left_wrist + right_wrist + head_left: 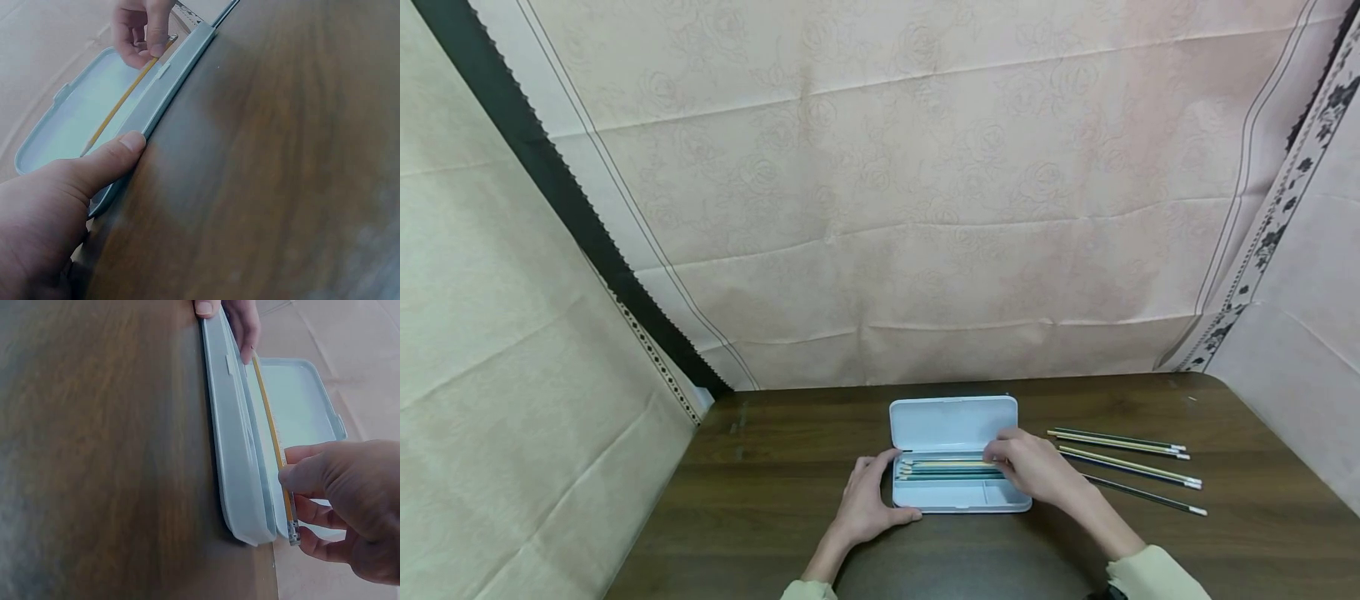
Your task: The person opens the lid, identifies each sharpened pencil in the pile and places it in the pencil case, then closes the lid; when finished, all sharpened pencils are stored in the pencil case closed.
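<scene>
A light blue pencil case (936, 499) lies open on the table, its lid (955, 422) tipped back toward the wall. My left hand (867, 502) holds the left end of the case, thumb at the front edge and fingers near the back corner. Between thumb and fingers, my right hand (1039, 469) pinches a yellow pencil (269, 407) close to its eraser end (293, 532). This pencil stretches lengthwise over the case, its tip (87, 147) pointing to the left hand. Several green pencils (942, 476) lie side by side inside the case, partly covered by the right hand.
Right of the case, several dark and yellow-striped pencils (1131, 467) with white ends lie on the brown wooden table (775, 500). Patterned cloth (925, 208) hangs behind the table, with more cloth along the left (535, 400) and right (1300, 367) sides.
</scene>
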`<state>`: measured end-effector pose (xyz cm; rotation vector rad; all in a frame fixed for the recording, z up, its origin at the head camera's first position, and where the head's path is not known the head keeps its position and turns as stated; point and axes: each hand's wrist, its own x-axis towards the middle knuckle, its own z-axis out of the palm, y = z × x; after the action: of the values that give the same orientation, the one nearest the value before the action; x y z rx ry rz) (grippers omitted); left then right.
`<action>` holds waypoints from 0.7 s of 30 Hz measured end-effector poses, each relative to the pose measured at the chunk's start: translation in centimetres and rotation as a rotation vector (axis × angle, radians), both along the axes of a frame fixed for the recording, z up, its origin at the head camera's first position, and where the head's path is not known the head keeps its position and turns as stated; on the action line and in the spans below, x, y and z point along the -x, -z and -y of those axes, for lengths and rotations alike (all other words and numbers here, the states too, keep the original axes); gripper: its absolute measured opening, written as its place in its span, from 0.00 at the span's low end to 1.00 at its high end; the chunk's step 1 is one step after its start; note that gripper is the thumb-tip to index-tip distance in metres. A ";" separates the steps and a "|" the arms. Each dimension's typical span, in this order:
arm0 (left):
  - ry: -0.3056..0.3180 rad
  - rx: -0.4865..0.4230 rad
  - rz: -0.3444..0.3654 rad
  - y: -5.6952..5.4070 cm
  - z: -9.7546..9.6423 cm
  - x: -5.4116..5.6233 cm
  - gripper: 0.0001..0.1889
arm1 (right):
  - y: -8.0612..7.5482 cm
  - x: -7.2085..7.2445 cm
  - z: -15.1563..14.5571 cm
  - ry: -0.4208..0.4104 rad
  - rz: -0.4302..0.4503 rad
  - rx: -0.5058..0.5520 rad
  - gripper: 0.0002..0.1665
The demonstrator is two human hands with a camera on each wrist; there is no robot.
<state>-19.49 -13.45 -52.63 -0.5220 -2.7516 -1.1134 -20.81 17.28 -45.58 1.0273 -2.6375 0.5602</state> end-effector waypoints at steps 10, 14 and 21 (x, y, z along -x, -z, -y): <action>0.001 -0.003 -0.003 -0.2 0.0 -0.3 0.50 | 0.6 0.4 0.8 -0.050 -0.033 0.002 0.12; -0.002 -0.003 -0.001 -0.2 0.0 -0.2 0.50 | 0.7 0.5 1.1 -0.054 -0.020 -0.012 0.13; -0.005 -0.005 0.009 -0.2 0.0 -0.2 0.50 | 1.0 0.6 1.6 -0.045 -0.013 -0.026 0.13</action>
<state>-19.28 -13.42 -52.39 -0.5099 -2.7555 -1.1239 -21.41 15.71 -46.54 1.0963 -2.6230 0.5289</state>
